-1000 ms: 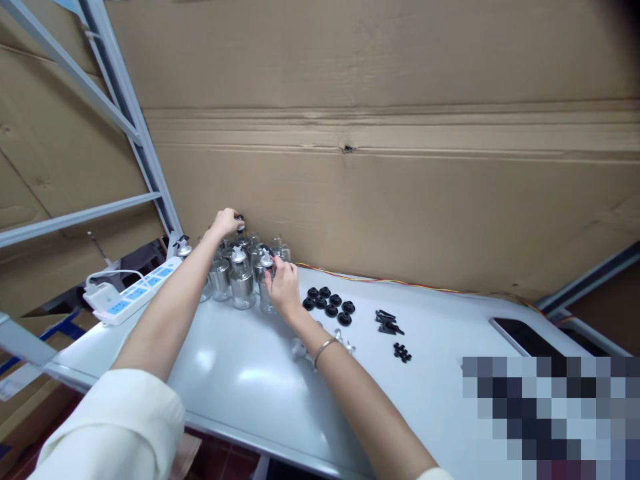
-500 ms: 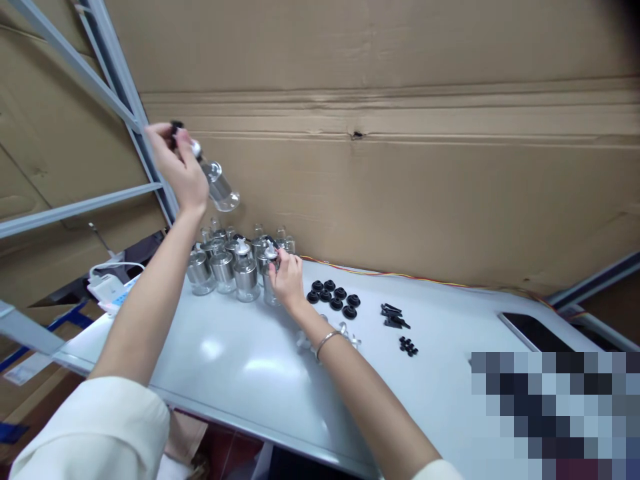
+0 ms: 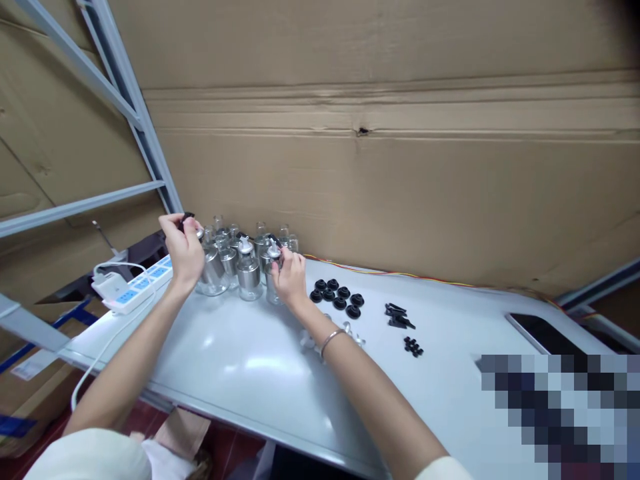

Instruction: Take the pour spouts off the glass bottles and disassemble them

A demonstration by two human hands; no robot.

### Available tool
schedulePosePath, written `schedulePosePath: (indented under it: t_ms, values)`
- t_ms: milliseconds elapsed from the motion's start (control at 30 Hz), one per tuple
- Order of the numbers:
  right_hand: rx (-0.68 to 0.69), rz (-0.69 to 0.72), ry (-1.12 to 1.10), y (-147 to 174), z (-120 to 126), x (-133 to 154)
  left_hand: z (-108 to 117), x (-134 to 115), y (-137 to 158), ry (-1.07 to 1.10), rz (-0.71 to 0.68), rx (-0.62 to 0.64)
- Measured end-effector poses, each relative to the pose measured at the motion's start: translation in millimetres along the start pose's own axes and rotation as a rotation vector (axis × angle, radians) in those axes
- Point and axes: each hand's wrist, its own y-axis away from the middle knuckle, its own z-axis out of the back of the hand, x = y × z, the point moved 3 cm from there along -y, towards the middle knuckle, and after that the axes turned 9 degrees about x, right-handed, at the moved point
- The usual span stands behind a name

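My left hand [image 3: 183,252] is closed around the black-and-white top of a glass bottle with a metal band [image 3: 213,268]. That bottle is now at the left end of the group; whether its base rests on the table is unclear. My right hand [image 3: 291,275] pinches the upper part of another banded glass bottle [image 3: 271,283], which has a white cap and a black lever piece. Between my hands stands a similar bottle with a white cap [image 3: 249,275]. Several more glass bottles [image 3: 284,235] stand behind, partly hidden.
Right of my right hand lie several black round caps [image 3: 343,293], black levers [image 3: 399,316] and small black parts [image 3: 413,347]. White fittings [image 3: 307,340] are partly behind my right forearm. A power strip [image 3: 133,297] is at left, a phone [image 3: 545,333] at right. Cardboard [image 3: 400,193] walls the back.
My left hand has come down from high on the left with its bottle, which went from tilted to about upright beside the others. My right hand has stayed at its bottle.
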Motion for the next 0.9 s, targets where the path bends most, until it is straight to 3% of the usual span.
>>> schedulePosePath:
  t_ms: [200,433,600,667,767,800,900]
  values:
    - [0.019,0.006,-0.025,0.5,0.6,-0.5,-18.7,25.5,24.1,-0.029,-0.038,-0.009]
    - [0.047,-0.001,-0.052,1.1,6.9,4.8,-41.5,39.5,27.5,-0.151,0.007,0.121]
    - [0.02,-0.047,-0.125,9.9,25.3,27.6,-31.1,32.1,15.2,-0.184,-0.047,0.234]
    - [-0.008,-0.161,-0.278,10.5,28.3,30.1,-12.0,38.0,6.7,-0.087,0.028,0.136]
    - [-0.069,-0.586,-0.597,7.6,17.6,10.7,21.2,64.6,-5.0,0.142,0.326,-0.111]
    - [-0.068,-0.702,-0.643,5.7,10.9,1.3,27.7,74.2,-7.4,0.182,0.404,-0.113]
    - [-0.017,-0.814,-0.689,-3.0,-9.1,-27.5,29.1,99.6,-4.1,0.312,0.607,0.064]
